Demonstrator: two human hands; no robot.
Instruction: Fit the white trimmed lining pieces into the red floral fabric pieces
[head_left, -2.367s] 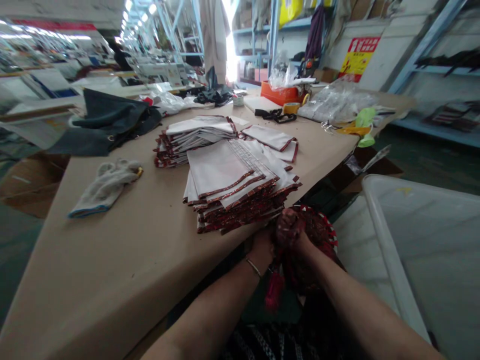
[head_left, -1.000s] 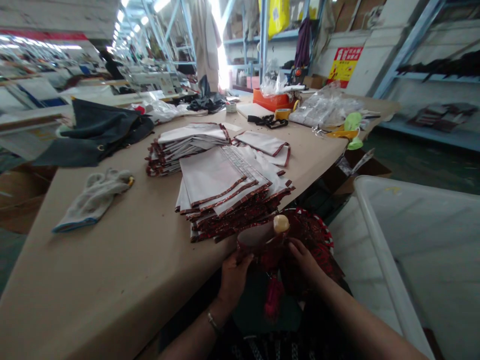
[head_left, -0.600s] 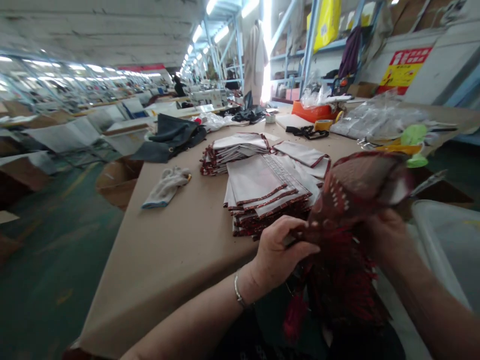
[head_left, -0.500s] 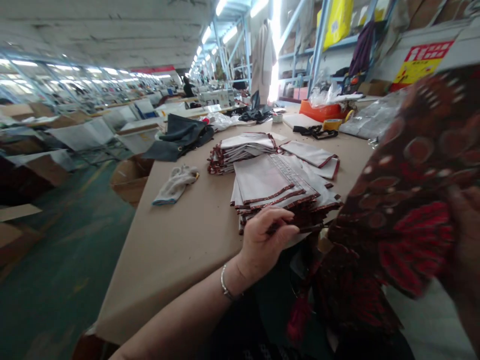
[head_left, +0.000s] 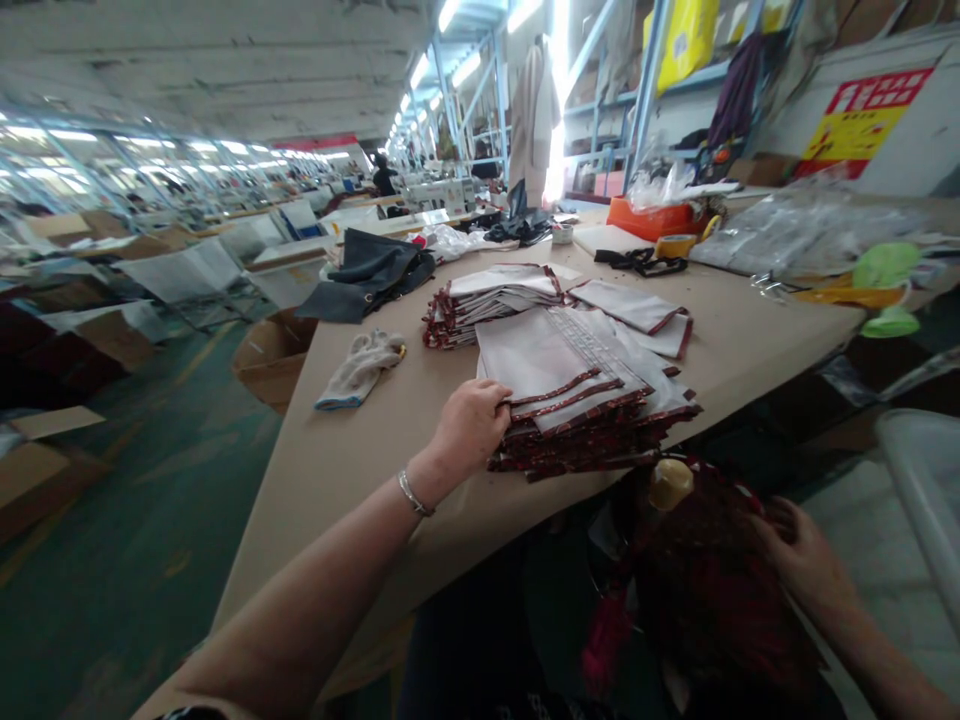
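My left hand (head_left: 471,425) is closed at the near left corner of a stack of white cloth pieces (head_left: 536,350) with dark red patterned edges, its thumb and fingers pinching the corner of the upper pieces. Low on the right, my right hand (head_left: 806,565) has its fingers at the edge of a dark red patterned cloth (head_left: 705,570) that lies over my lap; its fingertips are partly hidden. A pale yellow knob-like object (head_left: 670,484) shows at the table edge by this cloth. Beneath it hangs a red tassel (head_left: 606,640).
Behind lies another folded cloth stack (head_left: 499,290). A knitted glove (head_left: 361,370) rests on the left of the table (head_left: 390,470). Black straps (head_left: 641,262), an orange bin (head_left: 652,218) and plastic bags (head_left: 802,230) are farther back. A cardboard box (head_left: 274,355) stands left.
My left hand has moved left and up to the stack's corner and closed there. My right hand has lowered the raised patterned cloth to my lap, uncovering the table's right side.
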